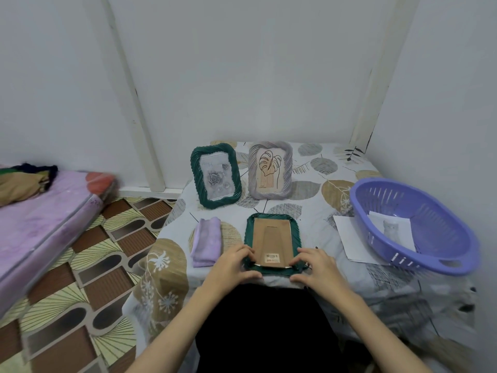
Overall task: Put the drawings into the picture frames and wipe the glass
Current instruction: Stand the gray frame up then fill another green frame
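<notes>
A green picture frame [271, 224] lies face down near the table's front edge, its brown cardboard back [271, 238] up. My left hand [236, 261] grips its near left corner and my right hand [313, 265] grips its near right corner. Behind it stand two frames with drawings in them: a green frame [216, 175] with a rose and a grey frame [270, 170] with a leaf. A folded lilac cloth [205, 240] lies just left of the flat frame. A cat drawing [391, 230] lies in the purple basket [441, 254].
The table is covered by a leaf-patterned cloth [322, 195] and sits in a corner between white walls. A white sheet [349, 238] lies partly under the basket. A mattress [40, 224] is on the patterned floor to the left.
</notes>
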